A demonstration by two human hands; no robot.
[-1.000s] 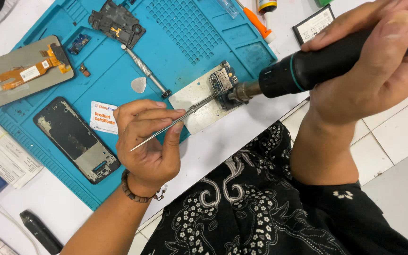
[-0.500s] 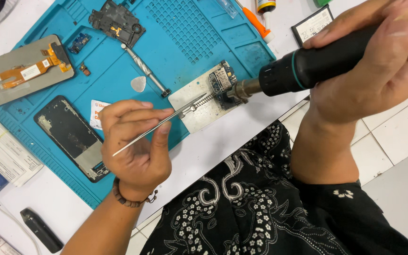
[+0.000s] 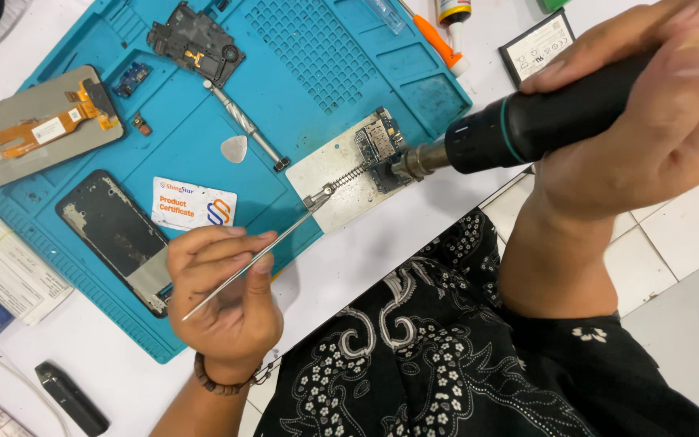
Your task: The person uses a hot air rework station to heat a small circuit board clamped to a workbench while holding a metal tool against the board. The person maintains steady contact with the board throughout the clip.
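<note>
Since the earlier frames, the left hand (image 3: 224, 299) has slid toward the near edge of the blue work mat (image 3: 196, 154), drawing its thin metal tweezers (image 3: 260, 255) back so that the tips now rest at the left end of the grey metal plate (image 3: 341, 174) rather than farther along it.

At the far left of the mat lies a grey phone screen panel (image 3: 38, 129) with an orange flex cable on top. Below it sits a black phone frame (image 3: 115, 235), partly under the left hand. Beside the frame is a small white card (image 3: 192, 204) with orange and blue print. Above the card lie a silver guitar-pick-shaped opening tool (image 3: 235, 149) and a slim metal rod (image 3: 244, 125), with a black plastic phone part (image 3: 196, 40) near the mat's far edge.

The left hand is curled closed, thumb and fingers pinching the tweezers, which slant up to the right.

On the grey metal plate, at the mat's right corner, sits a small blue circuit board (image 3: 378, 146). A short coiled strand runs from the tweezer tips toward it.

The right hand (image 3: 649, 121) is wrapped tightly round a thick black heating tool (image 3: 544, 121) with a teal ring; its metal nozzle (image 3: 414, 160) points left and hangs just beside the circuit board.

A black patterned shirt (image 3: 446, 356) fills the lower middle.
</note>
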